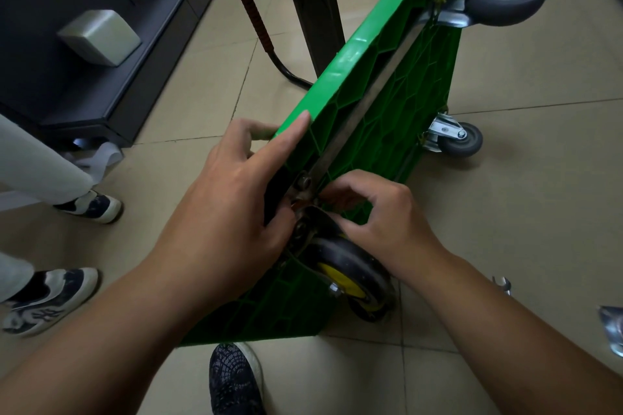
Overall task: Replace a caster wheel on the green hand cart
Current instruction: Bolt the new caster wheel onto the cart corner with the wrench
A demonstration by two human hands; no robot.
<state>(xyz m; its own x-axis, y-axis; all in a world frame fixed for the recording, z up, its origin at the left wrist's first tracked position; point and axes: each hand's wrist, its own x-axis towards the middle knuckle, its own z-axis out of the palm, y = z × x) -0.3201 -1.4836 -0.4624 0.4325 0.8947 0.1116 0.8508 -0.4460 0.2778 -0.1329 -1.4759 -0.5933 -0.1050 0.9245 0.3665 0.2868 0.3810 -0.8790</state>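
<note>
Step, judged: hand-turning mount hardware | green hand cart on edge, centre | left hand grips its top rim | right hand pinches hidden fastener at plate of near caster wheel | next: likely tightening, plate held aligned

The tiled floor bears the tipped green cart and a wrench.

Left hand grips, index straight; right hand pinches, fingers curled.
</note>
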